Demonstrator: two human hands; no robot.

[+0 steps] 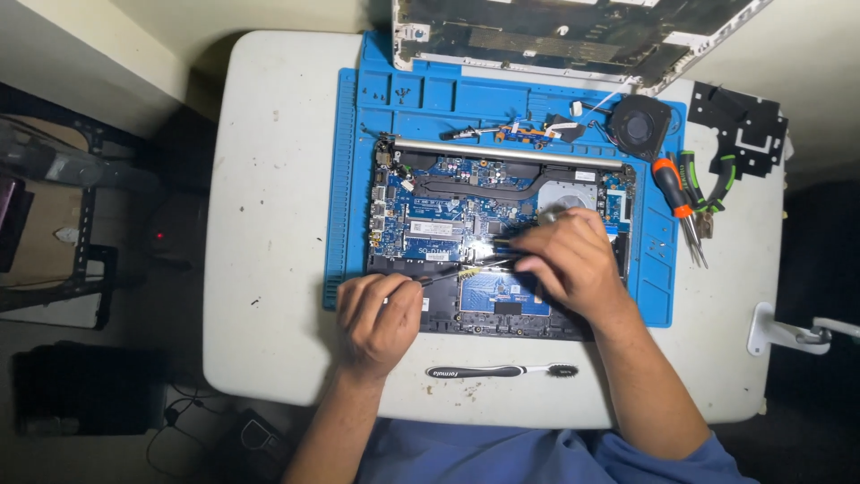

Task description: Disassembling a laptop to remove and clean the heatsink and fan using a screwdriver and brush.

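Observation:
An opened laptop base (430,202) with a blue circuit board lies on a blue work mat (345,179). My left hand (381,314) rests on the laptop's lower left and grips a thin dark tool whose tip points right toward the middle of the board. My right hand (564,255) hovers over the board's lower right, pinching a slim tool (497,262) near the same spot. Its fingers hide what lies beneath them.
A detached fan (638,124), small parts (515,133) and a laptop cover (555,36) lie at the mat's far edge. Pliers and an orange screwdriver (685,193) sit right, a black plate (743,125) beyond. A black toothbrush (502,370) lies near me on the white table (269,224).

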